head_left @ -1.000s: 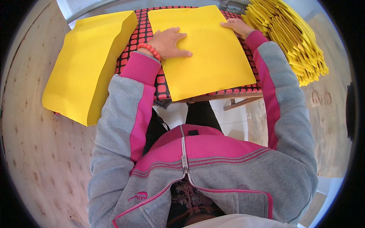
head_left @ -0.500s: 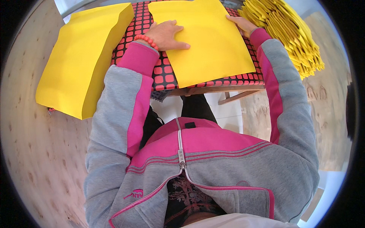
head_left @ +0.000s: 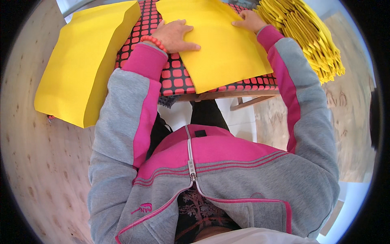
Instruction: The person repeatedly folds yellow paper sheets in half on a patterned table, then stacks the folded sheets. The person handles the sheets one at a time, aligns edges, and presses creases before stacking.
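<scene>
A flat yellow sheet, felt-like in look, (head_left: 221, 51) lies across a red-and-black patterned cloth (head_left: 172, 75). My left hand (head_left: 174, 35) rests flat on its left edge, fingers spread and thumb pointing right. At the sheet's upper right edge is my right hand (head_left: 250, 21), thumb on top of the material and fingers bent. It appears to pinch the edge there, though the fingertips' undersides are hidden. The sheet's far end runs out of the picture.
To the left stands a thick yellow block-shaped pile (head_left: 77, 61) with a smooth top. A tall bundle of folded yellow pieces (head_left: 308, 38) is on the right. The table's wooden frame (head_left: 227, 94) shows below the cloth, and wooden boards (head_left: 36, 162) flank me.
My right hand has moved left, and the sheet's upper right edge has shifted inward with it. My left hand stays spread on the sheet. The whole view has shifted slightly.
</scene>
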